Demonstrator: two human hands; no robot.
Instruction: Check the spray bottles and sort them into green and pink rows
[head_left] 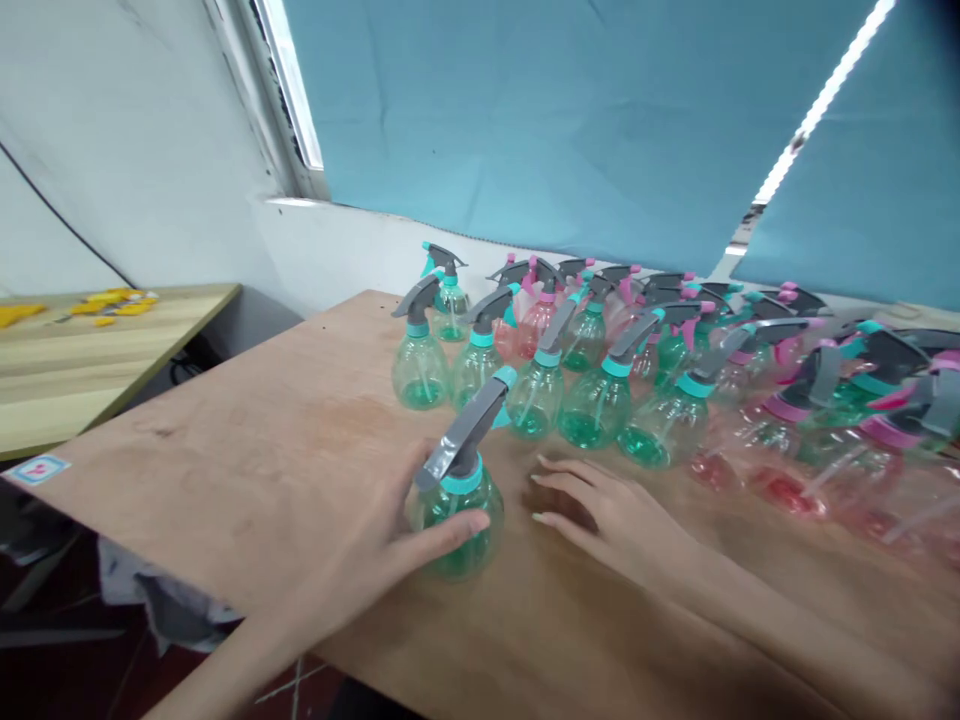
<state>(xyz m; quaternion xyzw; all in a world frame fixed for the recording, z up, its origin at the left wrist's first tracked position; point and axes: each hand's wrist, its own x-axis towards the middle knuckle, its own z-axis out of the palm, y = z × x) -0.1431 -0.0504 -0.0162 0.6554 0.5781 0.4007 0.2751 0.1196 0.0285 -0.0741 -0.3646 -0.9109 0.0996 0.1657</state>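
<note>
A green spray bottle (459, 510) with a grey trigger and teal collar stands upright near the front of the wooden table (247, 450). My left hand (382, 545) wraps round its left side, thumb across the front. My right hand (607, 515) rests just to the right of the bottle, fingers stretched flat on the wood and holding nothing.
Several green spray bottles (536, 385) and pink spray bottles (787, 460) crowd the table's back and right side. A second lighter table (67, 350) at the left carries yellow items (112, 300). Blue blinds (562, 120) hang behind. The table's front edge drops to a dark floor.
</note>
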